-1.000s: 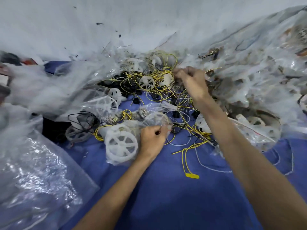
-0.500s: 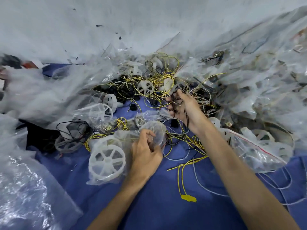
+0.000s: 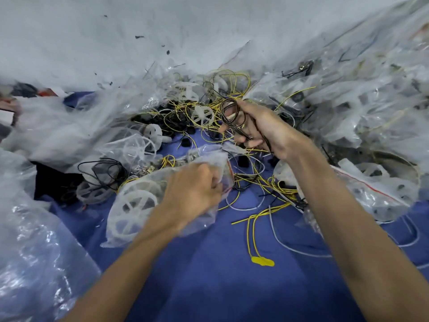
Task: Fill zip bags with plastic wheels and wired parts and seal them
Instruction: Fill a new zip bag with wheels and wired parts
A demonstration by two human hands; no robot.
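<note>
A clear zip bag (image 3: pixel 130 219) lies on the blue cloth (image 3: pixel 220 287) with a white spoked plastic wheel (image 3: pixel 135 206) inside. My left hand (image 3: pixel 192 194) grips the bag's mouth near its red zip line. My right hand (image 3: pixel 257 126) is raised above the bag's mouth and is closed on a coiled bundle of dark wire (image 3: pixel 232 112). Behind both hands lies a tangled heap of yellow wires (image 3: pixel 209 108), black parts and loose white wheels (image 3: pixel 203 116).
Crumpled clear plastic bags (image 3: pixel 371 94) pile up on the right and back, and a large one (image 3: pixel 34 263) lies at the lower left. A filled zip bag (image 3: pixel 380 196) sits at right. A yellow wire with a tag (image 3: pixel 262 261) trails toward me. A pale wall (image 3: pixel 162 24) stands behind.
My right hand pulled a dark wire coil out of the heap and drew it back toward the bag. My left hand shifted its grip along the bag's mouth, which moved slightly.
</note>
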